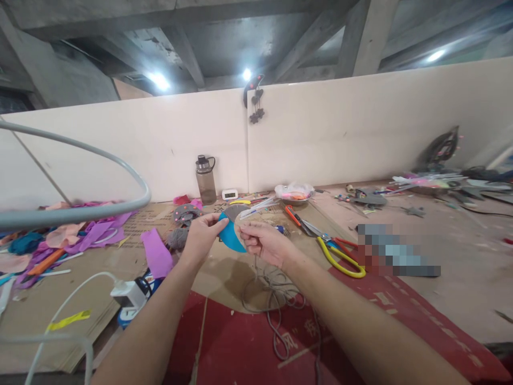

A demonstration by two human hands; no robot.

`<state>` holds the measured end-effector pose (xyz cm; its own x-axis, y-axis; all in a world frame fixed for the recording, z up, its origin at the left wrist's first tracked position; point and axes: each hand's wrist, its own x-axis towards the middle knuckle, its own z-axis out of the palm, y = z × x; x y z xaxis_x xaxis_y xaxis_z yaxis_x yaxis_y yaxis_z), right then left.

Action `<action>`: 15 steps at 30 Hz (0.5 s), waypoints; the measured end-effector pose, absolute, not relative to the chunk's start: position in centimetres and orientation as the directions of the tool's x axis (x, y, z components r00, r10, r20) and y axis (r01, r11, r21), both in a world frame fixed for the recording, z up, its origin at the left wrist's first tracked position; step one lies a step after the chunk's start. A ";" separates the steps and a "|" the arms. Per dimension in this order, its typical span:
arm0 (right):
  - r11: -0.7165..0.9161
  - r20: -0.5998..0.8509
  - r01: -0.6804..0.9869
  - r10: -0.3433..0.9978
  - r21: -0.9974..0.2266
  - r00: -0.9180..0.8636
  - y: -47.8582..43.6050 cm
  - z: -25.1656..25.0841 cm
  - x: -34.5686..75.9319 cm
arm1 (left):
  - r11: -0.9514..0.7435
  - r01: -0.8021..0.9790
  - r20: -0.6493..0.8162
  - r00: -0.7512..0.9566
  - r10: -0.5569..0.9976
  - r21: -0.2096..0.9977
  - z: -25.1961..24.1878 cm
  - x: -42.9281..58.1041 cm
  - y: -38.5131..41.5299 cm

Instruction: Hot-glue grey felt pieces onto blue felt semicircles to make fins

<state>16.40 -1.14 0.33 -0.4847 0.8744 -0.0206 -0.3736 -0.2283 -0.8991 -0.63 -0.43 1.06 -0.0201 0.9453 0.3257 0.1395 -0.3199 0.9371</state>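
Above the cardboard, my left hand (203,233) pinches the left edge of a flat rounded felt-like piece (231,239), bright blue below and grey on top. My right hand (265,244) is closed at the right side of this piece, fingers pressed on a small beige part (239,220) that overlaps the blue. Whether the beige part is joined to the blue piece I cannot tell. Below my right hand, a grey cord (276,291) lies in loose loops over the cardboard; its upper end runs up toward that hand.
Yellow-handled scissors (340,262) and a red-orange cutter (292,216) lie to the right. A bottle (207,184), a small white timer (230,194) and a bowl (295,195) stand behind. Purple scraps (156,253) and a white plug (128,294) are left; a grey tube (120,160) crosses upper left.
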 end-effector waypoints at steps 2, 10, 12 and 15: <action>0.037 0.111 -0.222 0.937 -0.974 -0.333 -1.0 -0.1 16.2 | -0.241 0.067 0.244 -0.041 0.969 0.968 0.8 -0.3 -0.3; 0.675 0.621 0.290 0.738 -0.678 -0.265 -2.2 0.0 16.0 | -0.052 -0.301 0.032 -0.073 0.997 0.952 0.5 0.3 -0.3; 0.691 0.632 0.292 0.723 -0.662 -0.280 -2.4 0.1 15.9 | -0.042 -0.356 0.019 -0.069 0.997 0.934 0.5 0.4 -0.2; 0.628 0.580 0.234 0.777 -0.742 -0.246 -2.1 -0.2 15.7 | -0.061 -0.397 0.041 -0.057 0.998 0.916 0.4 0.5 -0.2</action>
